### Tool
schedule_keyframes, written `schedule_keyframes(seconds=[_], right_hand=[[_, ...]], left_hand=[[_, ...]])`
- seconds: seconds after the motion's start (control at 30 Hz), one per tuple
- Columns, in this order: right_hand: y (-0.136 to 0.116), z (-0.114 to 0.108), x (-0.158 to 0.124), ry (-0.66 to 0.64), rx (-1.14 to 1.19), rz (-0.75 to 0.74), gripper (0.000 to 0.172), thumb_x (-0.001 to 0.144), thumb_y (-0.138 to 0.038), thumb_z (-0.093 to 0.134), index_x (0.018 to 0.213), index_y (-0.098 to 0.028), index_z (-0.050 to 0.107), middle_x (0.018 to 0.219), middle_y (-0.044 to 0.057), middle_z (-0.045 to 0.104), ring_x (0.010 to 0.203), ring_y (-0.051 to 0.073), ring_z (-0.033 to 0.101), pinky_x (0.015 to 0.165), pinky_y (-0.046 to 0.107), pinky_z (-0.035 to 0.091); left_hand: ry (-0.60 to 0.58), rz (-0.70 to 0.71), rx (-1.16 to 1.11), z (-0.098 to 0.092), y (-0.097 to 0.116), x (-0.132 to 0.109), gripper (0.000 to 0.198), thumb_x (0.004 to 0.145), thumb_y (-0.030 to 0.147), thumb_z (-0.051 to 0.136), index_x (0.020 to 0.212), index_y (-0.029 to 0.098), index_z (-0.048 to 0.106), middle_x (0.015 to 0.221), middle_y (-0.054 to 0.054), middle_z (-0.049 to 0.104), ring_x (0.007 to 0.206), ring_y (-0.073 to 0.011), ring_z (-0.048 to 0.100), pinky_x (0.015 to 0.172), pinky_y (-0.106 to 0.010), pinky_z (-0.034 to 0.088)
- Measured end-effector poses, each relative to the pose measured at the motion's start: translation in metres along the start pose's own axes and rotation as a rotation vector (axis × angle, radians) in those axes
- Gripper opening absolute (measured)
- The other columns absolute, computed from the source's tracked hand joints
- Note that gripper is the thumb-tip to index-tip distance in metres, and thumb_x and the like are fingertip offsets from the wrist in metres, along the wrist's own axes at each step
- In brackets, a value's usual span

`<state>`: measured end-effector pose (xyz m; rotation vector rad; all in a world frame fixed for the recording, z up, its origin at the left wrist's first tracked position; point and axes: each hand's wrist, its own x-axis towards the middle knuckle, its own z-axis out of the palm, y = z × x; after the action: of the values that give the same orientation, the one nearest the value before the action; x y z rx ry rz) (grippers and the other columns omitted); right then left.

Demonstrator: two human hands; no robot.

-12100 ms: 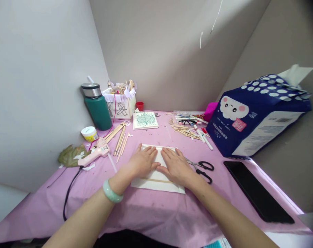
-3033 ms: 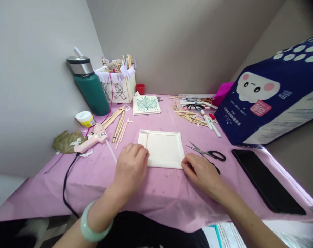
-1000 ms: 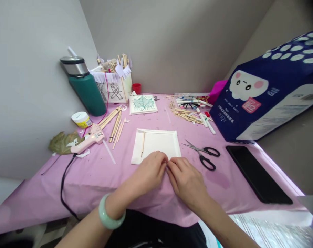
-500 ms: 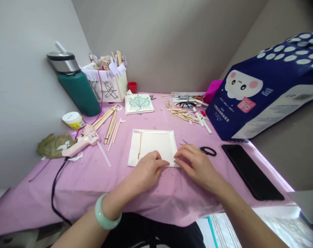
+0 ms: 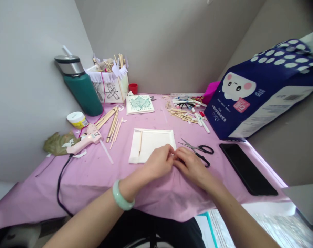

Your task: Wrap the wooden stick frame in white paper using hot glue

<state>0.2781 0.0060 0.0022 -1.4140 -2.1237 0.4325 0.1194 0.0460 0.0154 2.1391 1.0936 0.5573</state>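
A white canvas panel (image 5: 153, 139) lies back up on the pink cloth, with its edges folded over like a frame. On its left side rests a thin wooden stick (image 5: 140, 143). My left hand (image 5: 161, 160), with a pale green bangle (image 5: 122, 197) on the wrist, pinches at the panel's lower right corner. My right hand (image 5: 188, 163) meets it there, fingers closed on the same corner. Fingers cover the corner itself, so its exact fold is hidden. Just right of my right hand lie black-handled scissors (image 5: 197, 150), blades apart.
Left stand a green bottle (image 5: 82, 89), a box of sticks (image 5: 111, 86), a white tub (image 5: 77, 120) and a pink glue gun (image 5: 85, 141). Behind lies a leaf-printed canvas (image 5: 140, 104). Sticks and markers (image 5: 200, 119), a blue package (image 5: 251, 100) and a phone (image 5: 248, 168) are on the right.
My left hand has moved right and up to join my right hand at the panel's corner. My right hand has shifted slightly, uncovering more of the scissors. The camera view has shifted a little.
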Motion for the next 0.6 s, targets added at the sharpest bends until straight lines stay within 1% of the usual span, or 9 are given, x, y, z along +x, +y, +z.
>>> schedule_keyframes(seconds=[0.1, 0.13, 0.17, 0.23, 0.27, 0.3, 0.4, 0.5, 0.6], right_hand=[[0.004, -0.014, -0.003, -0.032, 0.09, -0.014, 0.014, 0.09, -0.02, 0.049, 0.082, -0.019, 0.06, 0.087, 0.004, 0.061, 0.083, 0.017, 0.056, 0.076, 0.031, 0.044], [0.009, -0.02, -0.006, -0.015, 0.104, -0.001, 0.014, 0.091, -0.021, 0.048, 0.087, -0.02, 0.062, 0.091, 0.004, 0.062, 0.086, 0.017, 0.057, 0.078, 0.03, 0.045], [0.015, -0.028, -0.009, 0.03, 0.088, 0.032, 0.014, 0.091, -0.022, 0.048, 0.092, -0.02, 0.062, 0.095, 0.004, 0.063, 0.089, 0.017, 0.058, 0.08, 0.031, 0.045], [0.031, -0.041, -0.018, 0.166, -0.058, 0.141, 0.015, 0.09, -0.026, 0.05, 0.095, -0.02, 0.062, 0.097, 0.005, 0.063, 0.091, 0.019, 0.058, 0.082, 0.033, 0.045], [0.039, -0.046, -0.023, 0.211, -0.167, 0.194, 0.016, 0.089, -0.029, 0.052, 0.094, -0.019, 0.063, 0.096, 0.006, 0.064, 0.093, 0.021, 0.057, 0.084, 0.035, 0.044], [0.047, -0.05, -0.028, 0.213, -0.264, 0.229, 0.019, 0.088, -0.032, 0.054, 0.096, -0.018, 0.063, 0.097, 0.008, 0.064, 0.095, 0.023, 0.057, 0.085, 0.037, 0.044], [0.057, -0.054, -0.036, 0.116, -0.441, 0.25, 0.027, 0.086, -0.034, 0.057, 0.105, -0.016, 0.063, 0.105, 0.011, 0.062, 0.099, 0.026, 0.055, 0.087, 0.039, 0.043], [0.051, -0.053, -0.036, 0.055, -0.537, 0.25, 0.023, 0.085, -0.027, 0.057, 0.106, -0.017, 0.063, 0.103, 0.01, 0.063, 0.095, 0.025, 0.057, 0.083, 0.037, 0.044], [0.042, -0.052, -0.031, 0.012, -0.58, 0.277, 0.021, 0.085, -0.022, 0.056, 0.105, -0.019, 0.063, 0.1, 0.009, 0.062, 0.089, 0.023, 0.059, 0.077, 0.033, 0.044]], left_hand=[[-0.055, -0.035, -0.064, 0.003, -0.005, 0.007, 0.017, 0.082, 0.017, 0.048, 0.092, 0.016, 0.061, 0.074, -0.001, 0.064, 0.067, -0.0147, 0.057, 0.064, -0.026, 0.043], [-0.068, -0.021, -0.063, 0.003, -0.007, 0.009, 0.017, 0.082, 0.018, 0.048, 0.092, 0.017, 0.062, 0.074, -0.001, 0.064, 0.066, -0.0143, 0.056, 0.064, -0.025, 0.043], [-0.085, -0.001, -0.056, 0.003, -0.008, 0.011, 0.018, 0.081, 0.018, 0.049, 0.091, 0.017, 0.064, 0.073, 0.0, 0.064, 0.065, -0.0139, 0.056, 0.063, -0.025, 0.042], [-0.119, 0.025, -0.031, 0.002, -0.009, 0.014, 0.021, 0.079, 0.018, 0.049, 0.092, 0.018, 0.067, 0.07, 0.001, 0.063, 0.063, -0.0131, 0.055, 0.061, -0.024, 0.041], [-0.135, 0.029, -0.019, 0.002, -0.008, 0.014, 0.024, 0.079, 0.018, 0.05, 0.093, 0.019, 0.069, 0.069, 0.001, 0.062, 0.062, -0.0128, 0.054, 0.061, -0.023, 0.041], [-0.147, 0.03, -0.012, 0.002, -0.008, 0.015, 0.026, 0.078, 0.017, 0.05, 0.094, 0.019, 0.07, 0.068, 0.001, 0.062, 0.062, -0.0125, 0.054, 0.06, -0.023, 0.041], [-0.155, 0.031, -0.005, 0.003, -0.007, 0.016, 0.027, 0.078, 0.018, 0.051, 0.095, 0.021, 0.072, 0.07, 0.0, 0.062, 0.062, -0.0123, 0.054, 0.059, -0.022, 0.041], [-0.151, 0.038, 0.002, 0.004, -0.007, 0.016, 0.022, 0.077, 0.02, 0.055, 0.09, 0.021, 0.073, 0.071, 0.0, 0.063, 0.062, -0.0125, 0.054, 0.059, -0.022, 0.041], [-0.128, 0.034, 0.009, 0.005, -0.007, 0.016, 0.019, 0.075, 0.018, 0.056, 0.085, 0.019, 0.072, 0.073, 0.0, 0.065, 0.064, -0.0128, 0.055, 0.06, -0.023, 0.041]])
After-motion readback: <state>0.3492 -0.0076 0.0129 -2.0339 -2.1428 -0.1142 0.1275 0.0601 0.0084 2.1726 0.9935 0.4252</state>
